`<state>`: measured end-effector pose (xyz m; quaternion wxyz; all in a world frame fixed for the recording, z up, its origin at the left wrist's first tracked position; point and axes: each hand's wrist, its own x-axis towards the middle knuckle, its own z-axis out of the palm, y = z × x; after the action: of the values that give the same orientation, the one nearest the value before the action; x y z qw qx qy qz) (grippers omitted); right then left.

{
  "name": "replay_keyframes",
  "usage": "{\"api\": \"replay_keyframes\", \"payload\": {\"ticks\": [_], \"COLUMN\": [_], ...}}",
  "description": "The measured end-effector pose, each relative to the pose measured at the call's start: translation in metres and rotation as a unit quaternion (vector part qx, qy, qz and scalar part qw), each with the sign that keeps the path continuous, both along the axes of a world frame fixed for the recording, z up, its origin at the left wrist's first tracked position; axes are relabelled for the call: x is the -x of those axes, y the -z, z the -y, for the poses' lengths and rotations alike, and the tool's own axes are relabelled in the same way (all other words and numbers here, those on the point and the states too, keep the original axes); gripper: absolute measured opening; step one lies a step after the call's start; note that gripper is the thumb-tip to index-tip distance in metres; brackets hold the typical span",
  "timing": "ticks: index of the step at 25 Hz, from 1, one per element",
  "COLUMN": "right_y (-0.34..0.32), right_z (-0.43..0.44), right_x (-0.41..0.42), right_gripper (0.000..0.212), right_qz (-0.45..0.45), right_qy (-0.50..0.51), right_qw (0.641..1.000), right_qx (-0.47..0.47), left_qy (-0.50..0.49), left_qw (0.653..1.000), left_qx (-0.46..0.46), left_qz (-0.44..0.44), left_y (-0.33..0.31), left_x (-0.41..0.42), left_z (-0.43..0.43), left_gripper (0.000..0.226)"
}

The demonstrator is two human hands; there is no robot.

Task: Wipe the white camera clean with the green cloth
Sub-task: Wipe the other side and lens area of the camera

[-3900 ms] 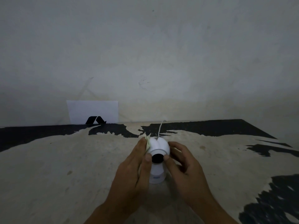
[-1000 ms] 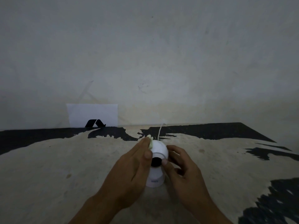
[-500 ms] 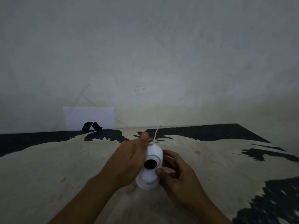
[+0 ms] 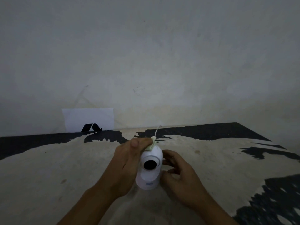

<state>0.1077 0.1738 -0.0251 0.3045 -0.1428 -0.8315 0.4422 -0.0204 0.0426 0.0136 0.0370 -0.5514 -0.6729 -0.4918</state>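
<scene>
A worn desk [image 4: 48, 168], pale with black patches along its far edge and right side, stands against a dull grey wall [image 4: 146, 54]. Near the middle of it sits the white camera [image 4: 150, 169], a smooth, glossy unit with a rounded head on a narrower cylindrical base. A round black lens [image 4: 149, 164] is set in a shallow circular ring on the head, and a small blue mark, too blurred to read, shows low on the base. The lens faces the wearer, and the body's long axis runs upright, leaning slightly away at the top. A thin white cable [image 4: 157, 131] rises from behind the head toward the wall.

The green cloth [image 4: 151, 146], pale and crumpled, is pressed against the top left of the head, only a small fold of it visible. The left hand [image 4: 128, 163] is closed around the cloth, thumb and fingers pinching it onto the camera. The right hand [image 4: 180, 177] curls around the camera's right side and base, fingers bent, steadying it; how tightly it grips I cannot tell.

Well apart, at the back left, a white card [image 4: 88, 118] with a black angular mark leans against the wall.
</scene>
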Motion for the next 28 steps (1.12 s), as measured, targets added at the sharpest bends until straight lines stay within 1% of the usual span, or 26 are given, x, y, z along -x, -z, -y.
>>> {"api": "replay_keyframes", "payload": {"ticks": [1, 3, 5, 6, 7, 9, 11, 13, 14, 15, 17, 18, 19, 21, 22, 24, 26, 28], "right_y": [-0.001, -0.005, -0.009, -0.011, -0.013, -0.014, -0.015, -0.016, -0.016, -0.016, -0.015, -0.015, -0.015, -0.013, -0.011, -0.008, -0.005, -0.004], "right_z": [0.002, 0.008, 0.014, 0.015, 0.016, 0.014, 0.012, 0.01, 0.009, 0.009, 0.01, 0.012, 0.014, 0.017, 0.016, 0.012, 0.007, 0.006], "right_x": [0.0, 0.0, 0.003, 0.005, 0.006, 0.007, 0.006, 0.006, 0.006, 0.006, 0.004, 0.004, 0.004, 0.005, 0.006, 0.007, 0.007, 0.007], "right_gripper": [0.054, 0.063, 0.06, 0.054, 0.051, 0.059, 0.064, 0.062, 0.06, 0.059, 0.059, 0.058, 0.058, 0.054, 0.053, 0.05, 0.056, 0.062], "right_qz": [-0.009, -0.057, -0.089, -0.082, -0.06, -0.023, -0.018, -0.015, -0.016, -0.02, -0.032, -0.034, -0.032, -0.022, -0.019, -0.013, -0.014, -0.019], "right_qy": [0.021, 0.046, 0.03, 0.023, 0.025, 0.044, 0.065, 0.085, 0.091, 0.095, 0.093, 0.077, 0.052, 0.013, 0.011, 0.026, 0.037, 0.04], "right_qw": [1.0, 0.996, 0.988, 0.984, 0.981, 0.975, 0.962, 0.947, 0.943, 0.942, 0.948, 0.953, 0.958, 0.958, 0.956, 0.966, 0.984, 0.989], "right_qx": [-0.014, -0.053, -0.124, -0.157, -0.183, -0.216, -0.263, -0.309, -0.32, -0.32, -0.304, -0.291, -0.281, -0.287, -0.291, -0.255, -0.176, -0.14], "left_qy": [-0.014, -0.052, -0.105, -0.119, -0.117, -0.088, -0.055, -0.053, -0.07, -0.099, -0.168, -0.176, -0.168, -0.139, -0.12, -0.088, -0.082, -0.087], "left_qw": [0.999, 0.997, 0.989, 0.987, 0.988, 0.994, 0.996, 0.992, 0.989, 0.986, 0.978, 0.977, 0.977, 0.976, 0.976, 0.979, 0.981, 0.982], "left_qx": [-0.002, 0.003, 0.014, 0.011, 0.005, -0.024, -0.069, -0.093, -0.099, -0.104, -0.111, -0.108, -0.095, -0.055, -0.042, -0.033, -0.031, -0.033], "left_qz": [-0.036, -0.063, -0.099, -0.109, -0.102, -0.068, -0.014, 0.062, 0.089, 0.089, 0.048, 0.06, 0.09, 0.159, 0.177, 0.183, 0.172, 0.164], "left_y": [0.003, 0.005, 0.007, 0.008, 0.012, 0.015, 0.019, 0.021, 0.025, 0.029, 0.038, 0.04, 0.041, 0.043, 0.044, 0.045, 0.044, 0.044], "left_x": [0.0, -0.002, -0.004, -0.005, -0.004, -0.003, -0.003, -0.006, -0.007, -0.009, -0.011, -0.012, -0.012, -0.012, -0.013, -0.016, -0.018, -0.015], "left_z": [0.0, 0.0, -0.002, -0.003, -0.003, -0.001, 0.002, 0.007, 0.01, 0.012, 0.014, 0.014, 0.013, 0.01, 0.008, 0.008, 0.009, 0.008], "left_gripper": [0.072, 0.065, 0.06, 0.056, 0.055, 0.058, 0.076, 0.091, 0.093, 0.087, 0.056, 0.045, 0.041, 0.041, 0.039, 0.036, 0.038, 0.037]}}
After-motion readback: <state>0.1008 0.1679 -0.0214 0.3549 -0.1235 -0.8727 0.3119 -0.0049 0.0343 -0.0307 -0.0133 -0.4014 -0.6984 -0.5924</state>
